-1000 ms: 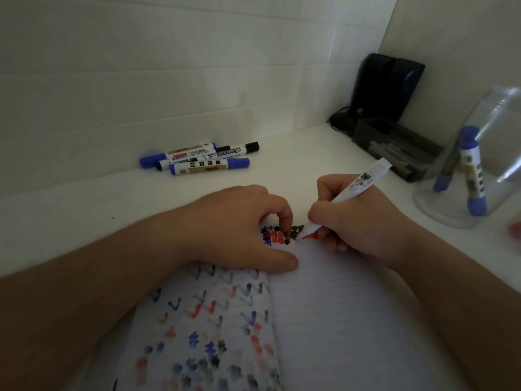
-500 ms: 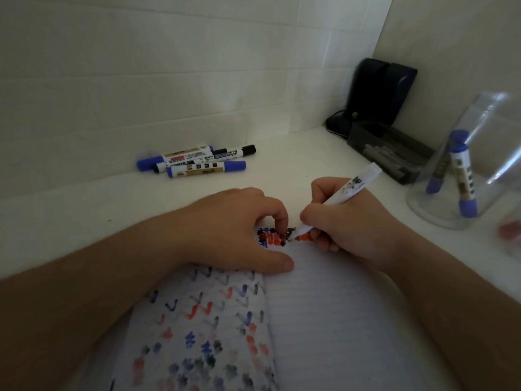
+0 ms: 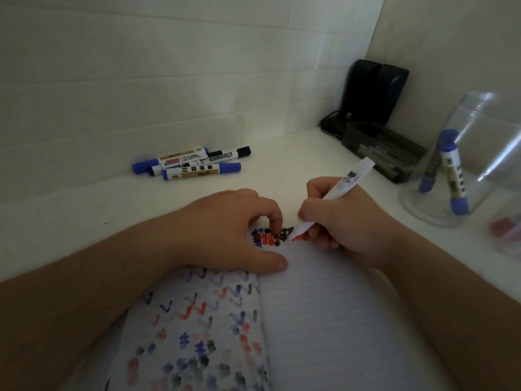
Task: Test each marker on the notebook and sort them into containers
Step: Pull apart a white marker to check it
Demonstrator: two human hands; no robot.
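An open lined notebook [image 3: 324, 320] lies in front of me; its left page is covered with red, blue and black test marks. My right hand [image 3: 346, 221] grips a white uncapped marker [image 3: 346, 182] like a pen, its tip on the page at a fresh red mark. My left hand [image 3: 225, 230] rests on the notebook's top with curled fingers, index fingertip and thumb pressing the paper; nothing shows inside it. Three capped markers [image 3: 194, 165], blue and black, lie by the back wall. A clear container [image 3: 423, 204] at the right holds two blue-capped markers [image 3: 454, 173].
A second clear container [image 3: 504, 230] at the right edge shows something red and blurred inside. A black tray [image 3: 383, 148] with grey items and a black device [image 3: 372, 94] with a cable stand in the back right corner. White walls close in behind and to the right.
The marker tip made small strokes at the top of the page and the red mark beside the ink cluster grew. My left hand stayed in place.
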